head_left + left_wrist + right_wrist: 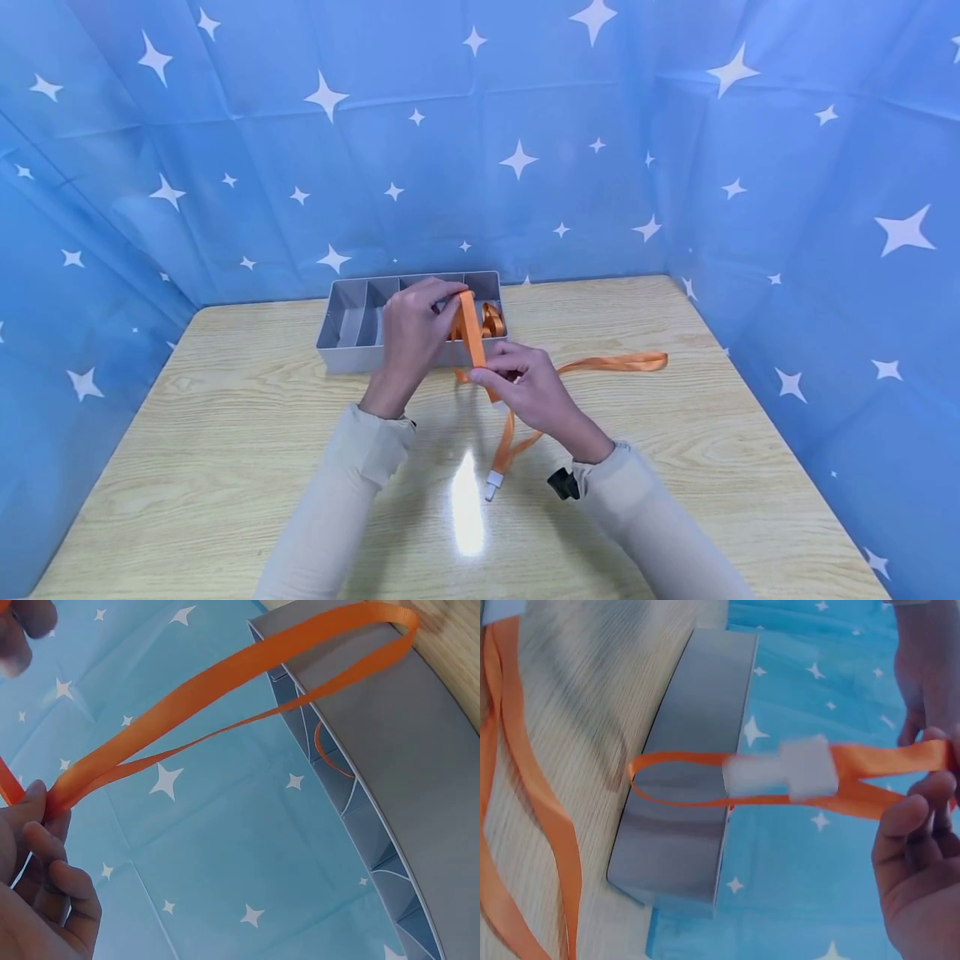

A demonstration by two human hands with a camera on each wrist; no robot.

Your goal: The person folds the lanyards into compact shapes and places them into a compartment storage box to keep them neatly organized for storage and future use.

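Note:
An orange lanyard (470,329) is stretched between the two hands, above the front right of the grey box. My left hand (422,325) pinches its upper part, and a long loop (217,682) hangs from there in the left wrist view. Lower down, my right hand (528,387) pinches the same strap between thumb and fingers. A blurred white clip (810,769) dangles from the strap near the right hand in the right wrist view. On the table, beneath and beside the right hand, lies a second orange lanyard (615,363) with a white clip end (492,483).
The grey divided box (352,360) stands at the back of the table (247,433). Coiled orange lanyard (492,321) lies in its right compartment. A blue curtain with white stars (450,183) borders the table at the back and sides.

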